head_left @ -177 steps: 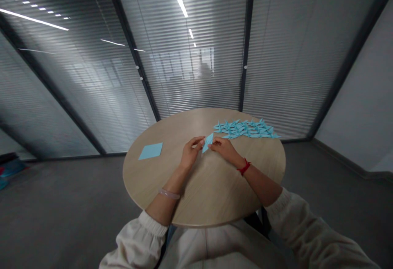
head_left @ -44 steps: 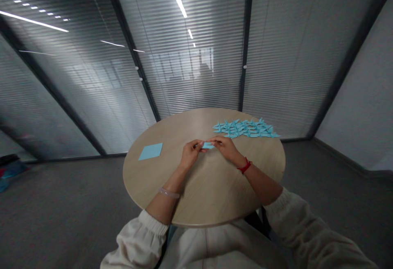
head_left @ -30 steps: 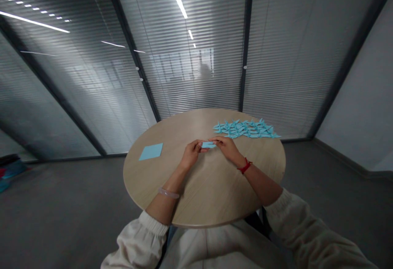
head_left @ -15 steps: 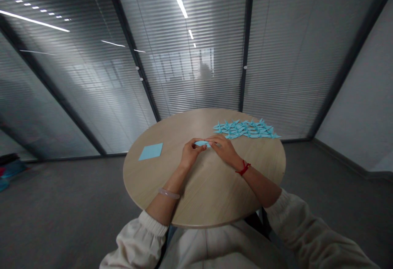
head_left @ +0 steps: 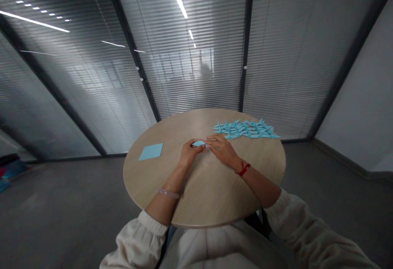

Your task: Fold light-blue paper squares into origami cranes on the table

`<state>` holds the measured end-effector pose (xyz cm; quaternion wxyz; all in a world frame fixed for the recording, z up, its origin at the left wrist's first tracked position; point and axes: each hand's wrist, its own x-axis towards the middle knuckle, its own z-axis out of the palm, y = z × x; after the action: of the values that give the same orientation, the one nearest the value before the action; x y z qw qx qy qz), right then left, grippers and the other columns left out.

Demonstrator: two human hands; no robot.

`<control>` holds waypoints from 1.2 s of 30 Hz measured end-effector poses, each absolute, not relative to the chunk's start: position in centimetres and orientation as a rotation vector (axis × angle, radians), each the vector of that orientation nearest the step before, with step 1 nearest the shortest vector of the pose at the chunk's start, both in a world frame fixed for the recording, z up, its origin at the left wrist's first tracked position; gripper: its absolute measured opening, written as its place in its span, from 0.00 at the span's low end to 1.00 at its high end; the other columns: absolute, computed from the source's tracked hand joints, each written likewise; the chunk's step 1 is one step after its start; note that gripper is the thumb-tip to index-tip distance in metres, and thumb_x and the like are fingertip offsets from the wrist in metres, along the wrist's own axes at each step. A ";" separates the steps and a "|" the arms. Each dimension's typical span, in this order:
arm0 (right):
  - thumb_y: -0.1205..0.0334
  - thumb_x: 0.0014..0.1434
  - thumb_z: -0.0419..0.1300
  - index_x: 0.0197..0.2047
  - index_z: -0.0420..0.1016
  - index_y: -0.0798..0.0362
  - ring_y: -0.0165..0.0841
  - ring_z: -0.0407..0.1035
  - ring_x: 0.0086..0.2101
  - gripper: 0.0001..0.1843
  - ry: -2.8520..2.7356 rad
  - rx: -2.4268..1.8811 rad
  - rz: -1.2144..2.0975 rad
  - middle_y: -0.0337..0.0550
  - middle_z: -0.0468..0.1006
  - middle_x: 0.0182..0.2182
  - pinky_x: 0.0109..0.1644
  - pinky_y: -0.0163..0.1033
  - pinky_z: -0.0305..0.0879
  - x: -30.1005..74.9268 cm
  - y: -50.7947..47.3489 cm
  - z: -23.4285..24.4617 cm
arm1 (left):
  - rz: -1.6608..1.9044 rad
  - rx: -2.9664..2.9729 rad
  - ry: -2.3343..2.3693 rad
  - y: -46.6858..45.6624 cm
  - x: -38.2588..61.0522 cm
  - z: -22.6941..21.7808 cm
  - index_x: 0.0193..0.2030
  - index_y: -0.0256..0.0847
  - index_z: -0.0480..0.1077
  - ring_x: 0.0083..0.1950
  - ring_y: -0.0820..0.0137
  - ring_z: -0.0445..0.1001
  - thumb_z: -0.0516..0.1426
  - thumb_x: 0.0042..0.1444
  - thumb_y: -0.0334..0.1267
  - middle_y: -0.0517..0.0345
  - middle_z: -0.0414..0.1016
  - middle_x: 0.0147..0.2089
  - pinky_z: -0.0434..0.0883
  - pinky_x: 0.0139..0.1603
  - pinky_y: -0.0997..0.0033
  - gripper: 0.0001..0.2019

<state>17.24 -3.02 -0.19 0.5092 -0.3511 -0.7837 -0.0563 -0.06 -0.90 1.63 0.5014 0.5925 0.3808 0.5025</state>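
A small folded piece of light-blue origami paper point(head_left: 198, 143) lies between my two hands near the middle of the table. My left hand point(head_left: 190, 152) is closed on its left side, thumb in front and fingers behind. From the right, my right hand point(head_left: 223, 149) grips the paper's other end at the fingertips, which cover much of that end. How the paper is folded cannot be made out at this size. Behind my right hand stand several folded blue paper cranes point(head_left: 245, 129), packed close together in rows.
The round wooden table point(head_left: 211, 203) carries a flat stack or sheet of blue square paper point(head_left: 151, 151) at its left. Glass partitions with blinds point(head_left: 196, 93) rise behind the table. Dark objects point(head_left: 12, 166) lie on the floor at the far left.
Both hands have shifted slightly left with the paper. Less of the paper shows now, as my right fingers reach further over its right end.
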 end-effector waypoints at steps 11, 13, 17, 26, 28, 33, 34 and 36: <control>0.66 0.60 0.59 0.35 0.74 0.51 0.37 0.67 0.40 0.04 -1.862 -0.844 -0.108 0.45 0.74 0.35 0.47 0.44 0.64 17.3 -2.8 -0.1 | 1.111 1.552 0.909 -1.0 0.4 1.4 0.36 0.35 0.73 0.27 0.71 0.75 0.70 0.34 0.39 0.58 0.77 0.27 0.72 0.34 0.72 0.20; 0.66 0.61 0.57 0.36 0.73 0.51 0.38 0.66 0.41 0.04 -1.888 -0.849 -0.147 0.45 0.74 0.36 0.48 0.45 0.63 17.4 -2.8 -0.2 | 1.113 1.506 0.875 -1.1 0.4 1.3 0.37 0.34 0.73 0.29 0.71 0.76 0.70 0.35 0.39 0.57 0.78 0.30 0.73 0.37 0.70 0.21; 0.64 0.64 0.55 0.39 0.73 0.51 0.39 0.65 0.42 0.06 -1.960 -0.878 -0.214 0.46 0.74 0.37 0.50 0.47 0.62 17.3 -2.9 -0.2 | 1.142 1.390 0.841 -1.2 0.3 1.2 0.38 0.35 0.72 0.32 0.71 0.76 0.69 0.34 0.38 0.58 0.78 0.32 0.74 0.42 0.65 0.22; 0.61 0.63 0.57 0.42 0.76 0.51 0.40 0.66 0.42 0.08 -2.045 -0.877 -0.296 0.47 0.76 0.38 0.48 0.47 0.62 17.6 -2.8 -0.4 | 1.201 1.254 0.831 -0.7 -0.1 1.0 0.39 0.36 0.70 0.34 0.71 0.76 0.66 0.36 0.30 0.58 0.76 0.31 0.75 0.47 0.62 0.19; 0.59 0.62 0.59 0.42 0.77 0.51 0.40 0.67 0.42 0.08 -2.042 -0.886 -0.280 0.47 0.76 0.38 0.48 0.47 0.63 17.6 -2.7 -0.5 | 1.213 1.261 0.830 -0.7 -0.1 1.0 0.39 0.36 0.70 0.33 0.71 0.76 0.66 0.37 0.31 0.59 0.76 0.31 0.75 0.46 0.63 0.19; 0.61 0.62 0.59 0.41 0.78 0.49 0.38 0.68 0.40 0.07 -1.978 -0.930 -0.195 0.46 0.77 0.36 0.46 0.45 0.65 17.8 -2.4 -0.9 | 1.211 1.371 0.857 -0.7 0.0 1.1 0.40 0.35 0.71 0.31 0.72 0.75 0.66 0.36 0.33 0.60 0.76 0.30 0.73 0.42 0.67 0.20; 0.61 0.62 0.59 0.41 0.79 0.49 0.37 0.69 0.39 0.07 -1.960 -0.934 -0.170 0.45 0.77 0.36 0.45 0.44 0.66 17.8 -2.4 -0.9 | 1.214 1.409 0.876 -0.7 0.0 1.1 0.40 0.35 0.72 0.31 0.72 0.74 0.66 0.36 0.33 0.60 0.76 0.29 0.73 0.40 0.69 0.20; 0.62 0.61 0.60 0.40 0.80 0.50 0.37 0.70 0.39 0.07 -1.922 -0.933 -0.105 0.46 0.77 0.35 0.44 0.43 0.67 17.7 -2.4 -0.9 | 1.217 1.510 0.928 -0.6 0.0 1.1 0.40 0.36 0.72 0.28 0.74 0.72 0.67 0.36 0.35 0.62 0.75 0.28 0.70 0.35 0.73 0.20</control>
<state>17.73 -2.38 -0.87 0.4807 -0.3825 -0.7879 -0.0433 0.02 -0.61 1.13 0.4755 0.6178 0.3797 0.4980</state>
